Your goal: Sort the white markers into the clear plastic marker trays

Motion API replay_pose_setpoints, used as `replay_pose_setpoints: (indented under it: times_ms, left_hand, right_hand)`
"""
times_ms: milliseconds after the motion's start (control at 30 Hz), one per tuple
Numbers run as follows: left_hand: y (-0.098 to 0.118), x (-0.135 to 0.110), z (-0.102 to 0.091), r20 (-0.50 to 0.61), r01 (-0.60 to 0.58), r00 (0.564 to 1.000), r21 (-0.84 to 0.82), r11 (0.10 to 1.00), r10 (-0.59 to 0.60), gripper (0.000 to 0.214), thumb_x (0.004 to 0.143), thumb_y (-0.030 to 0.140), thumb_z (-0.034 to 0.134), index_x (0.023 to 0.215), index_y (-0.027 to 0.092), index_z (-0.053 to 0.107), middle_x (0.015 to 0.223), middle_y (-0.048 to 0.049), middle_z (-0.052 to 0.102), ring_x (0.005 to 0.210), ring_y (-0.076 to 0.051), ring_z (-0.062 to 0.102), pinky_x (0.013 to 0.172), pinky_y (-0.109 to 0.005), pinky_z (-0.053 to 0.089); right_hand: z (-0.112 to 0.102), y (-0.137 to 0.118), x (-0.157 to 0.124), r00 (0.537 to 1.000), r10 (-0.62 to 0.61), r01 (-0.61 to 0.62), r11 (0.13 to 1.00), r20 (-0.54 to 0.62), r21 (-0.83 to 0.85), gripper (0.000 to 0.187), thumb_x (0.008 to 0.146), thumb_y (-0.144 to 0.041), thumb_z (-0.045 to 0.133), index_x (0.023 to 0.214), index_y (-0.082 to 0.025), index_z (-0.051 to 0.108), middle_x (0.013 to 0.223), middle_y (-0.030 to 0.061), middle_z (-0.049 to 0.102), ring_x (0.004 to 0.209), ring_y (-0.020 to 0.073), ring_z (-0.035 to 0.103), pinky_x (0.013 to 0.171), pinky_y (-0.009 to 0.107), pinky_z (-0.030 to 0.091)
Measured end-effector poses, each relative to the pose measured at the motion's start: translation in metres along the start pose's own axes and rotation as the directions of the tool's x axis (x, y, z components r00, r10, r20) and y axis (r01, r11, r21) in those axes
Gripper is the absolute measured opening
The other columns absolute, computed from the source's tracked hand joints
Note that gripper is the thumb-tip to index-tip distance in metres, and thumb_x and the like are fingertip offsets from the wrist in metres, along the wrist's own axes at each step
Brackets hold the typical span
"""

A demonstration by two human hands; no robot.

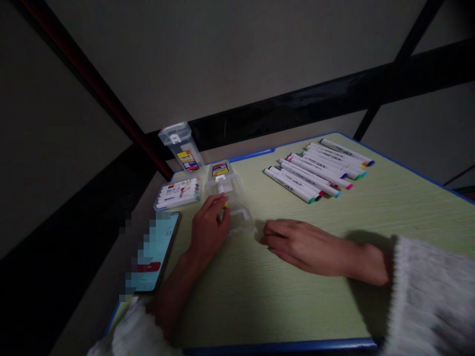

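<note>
A clear plastic marker case (233, 200) lies on its side on the pale green table (289, 296), with one marker inside it. My left hand (208, 228) rests against the case's left side, fingers curled onto it. Just right of the case, my right hand (297, 244) lies flat on the table with its fingers stretched toward the case, holding nothing. Several white markers (315, 170) with coloured caps lie in a row at the back right of the table.
A second clear case (181, 146) stands at the back left corner. A flat pack of markers (178, 193) lies in front of it. A phone (154, 252) with a lit screen lies near the left edge. The table has a blue rim and dark bars behind.
</note>
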State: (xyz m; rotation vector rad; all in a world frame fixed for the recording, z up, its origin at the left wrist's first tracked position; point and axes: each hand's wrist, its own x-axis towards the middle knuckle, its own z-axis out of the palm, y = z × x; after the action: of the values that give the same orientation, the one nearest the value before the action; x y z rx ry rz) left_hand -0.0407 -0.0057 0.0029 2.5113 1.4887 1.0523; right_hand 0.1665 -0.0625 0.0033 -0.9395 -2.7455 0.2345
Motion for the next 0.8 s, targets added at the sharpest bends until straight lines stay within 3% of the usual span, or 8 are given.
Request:
replay_pose_setpoints:
  times_ms: [100,300,400,800]
  left_hand:
    - [-0.002,0.0,0.001,-0.011,0.005,1.0,0.029,1.0,-0.005,0.027,0.076,0.014,0.051,0.102,0.014,0.058,0.101,-0.0058,0.061,0.053,-0.007,0.051,0.067,-0.026,0.048]
    - [-0.011,0.0,0.003,-0.099,-0.055,0.993,0.12,0.991,0.067,0.026,0.076,0.02,0.056,0.101,0.016,0.058,0.095,-0.0053,0.065,0.081,-0.017,0.058,0.084,-0.036,0.044]
    - [-0.014,0.001,0.004,-0.12,-0.088,0.988,0.1,0.991,0.1,0.021,0.076,0.021,0.056,0.096,0.018,0.06,0.097,-0.0045,0.065,0.089,-0.019,0.057,0.085,-0.038,0.043]
    - [-0.011,0.003,0.0,-0.084,-0.035,0.995,0.227,0.973,0.055,0.021,0.076,0.022,0.056,0.096,0.019,0.062,0.103,-0.0023,0.064,0.09,-0.022,0.045,0.079,-0.04,0.037]
  right_hand:
    - [-0.001,0.0,0.0,1.0,-0.005,0.005,1.0,0.001,0.002,0.022,0.089,-0.015,0.034,0.097,-0.014,0.054,0.085,0.0069,0.051,0.079,0.0176,0.051,0.072,0.032,0.044]
    - [-0.002,-0.001,0.0,1.0,-0.006,0.006,1.0,0.004,0.015,0.023,0.089,-0.015,0.034,0.1,-0.014,0.054,0.086,0.007,0.051,0.079,0.0176,0.051,0.073,0.032,0.044]
    - [-0.002,-0.002,0.0,1.0,-0.005,0.005,1.0,-0.007,0.017,0.022,0.089,-0.015,0.034,0.099,-0.014,0.054,0.087,0.0071,0.052,0.08,0.0175,0.051,0.073,0.032,0.044]
    - [-0.003,-0.001,0.0,1.0,0.0,0.0,1.0,-0.007,0.018,0.022,0.089,-0.016,0.034,0.099,-0.014,0.054,0.087,0.0073,0.052,0.08,0.0176,0.051,0.074,0.032,0.044]
